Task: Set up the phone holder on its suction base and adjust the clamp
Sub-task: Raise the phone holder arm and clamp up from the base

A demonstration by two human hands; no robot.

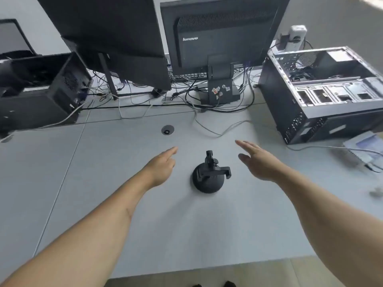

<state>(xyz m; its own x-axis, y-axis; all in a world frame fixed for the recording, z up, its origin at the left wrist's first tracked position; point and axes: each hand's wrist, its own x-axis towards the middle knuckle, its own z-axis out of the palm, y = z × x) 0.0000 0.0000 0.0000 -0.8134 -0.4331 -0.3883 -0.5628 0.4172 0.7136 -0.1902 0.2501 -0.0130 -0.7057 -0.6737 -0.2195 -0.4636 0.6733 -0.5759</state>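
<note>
A black phone holder (pixel 211 169) stands on the grey desk, its clamp arms mounted on top of a round black suction base (pixel 204 184). My left hand (pixel 162 167) hovers just left of it, palm down, fingers stretched forward, holding nothing. To the right of the holder floats my right hand (pixel 258 160), fingers extended and apart, also free. Neither hand touches the holder.
Two black monitors (pixel 219 36) stand at the back amid tangled cables (pixel 199 104). An open computer case (pixel 323 90) lies at the right, another dark case (pixel 39 90) at the left. A round cable grommet (pixel 167 129) sits behind the hands. Papers (pixel 364 150) lie far right.
</note>
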